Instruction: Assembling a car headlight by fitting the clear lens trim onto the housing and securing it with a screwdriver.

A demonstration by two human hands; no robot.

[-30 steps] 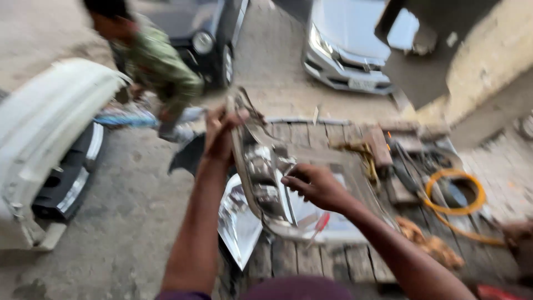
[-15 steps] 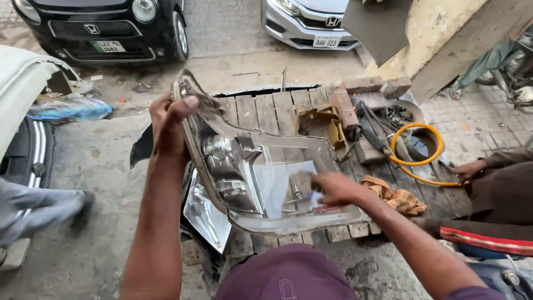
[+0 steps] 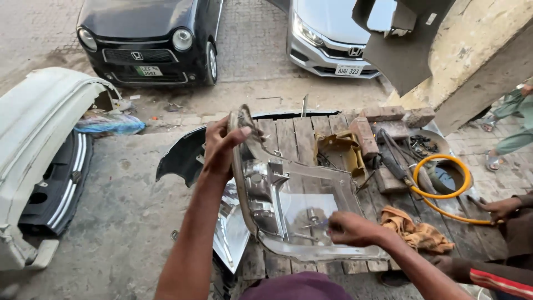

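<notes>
A clear headlight housing [image 3: 288, 205] is held at the centre of the frame, above a wooden pallet [image 3: 300, 130]. Its upper end is gripped by the left hand [image 3: 222, 145], fingers closed around the edge. The lower right part of the housing is touched by the right hand [image 3: 350, 229], whose fingers are pinched shut on a small tool [image 3: 319, 224], too small to identify. A second lamp [image 3: 230, 228] lies below the housing. An orange rag [image 3: 413, 230] and a yellow hose [image 3: 441, 191] are seen right of centre. A white bumper [image 3: 39, 128] is seen at the left edge, and two cars are parked along the top.
</notes>
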